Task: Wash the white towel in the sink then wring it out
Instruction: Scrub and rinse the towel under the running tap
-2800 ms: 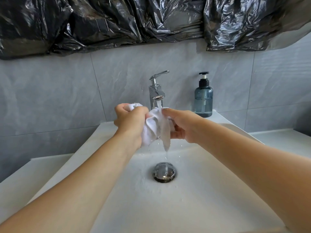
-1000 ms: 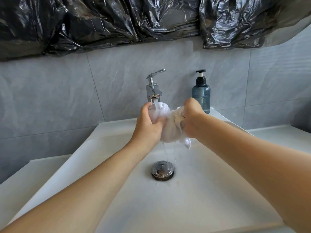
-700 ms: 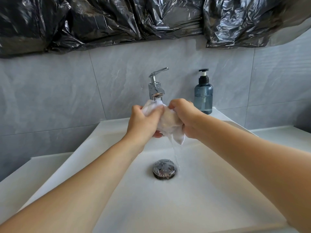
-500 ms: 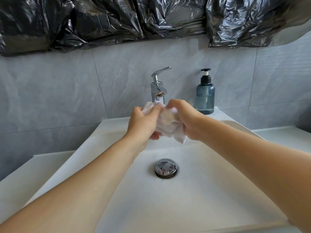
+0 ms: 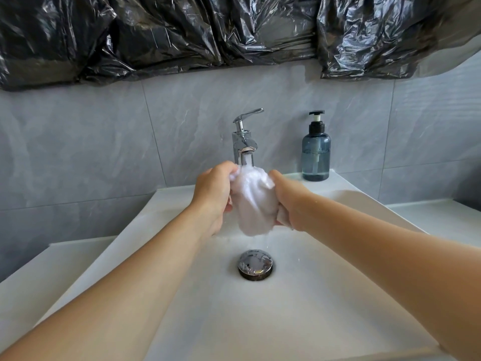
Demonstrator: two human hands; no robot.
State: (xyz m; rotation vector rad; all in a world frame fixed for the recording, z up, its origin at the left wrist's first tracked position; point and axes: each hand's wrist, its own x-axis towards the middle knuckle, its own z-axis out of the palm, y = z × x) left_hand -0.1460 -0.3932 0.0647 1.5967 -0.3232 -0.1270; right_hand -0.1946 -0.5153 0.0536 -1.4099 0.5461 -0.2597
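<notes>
Head view shows the white towel (image 5: 253, 201) bunched into a wet wad between the two hands, held up over the sink (image 5: 299, 308) basin and right under the spout of the chrome faucet (image 5: 244, 142), whose stream falls onto the top of the wad. Left hand (image 5: 214, 195) grips the towel's left side with fingers curled round it, knuckles toward the camera. Right hand (image 5: 287, 198) clamps the right side, thumb up on top, a small towel corner poking out beneath its palm. Both forearms reach in from the lower corners and meet at the cloth. Below the hands, drips fall toward the metal drain plug (image 5: 255, 264). Beyond the right hand, a blue soap dispenser (image 5: 316, 155) stands on the sink's back ledge against the grey tiled wall (image 5: 91, 152). Above, black plastic sheeting (image 5: 182, 35) hangs.
</notes>
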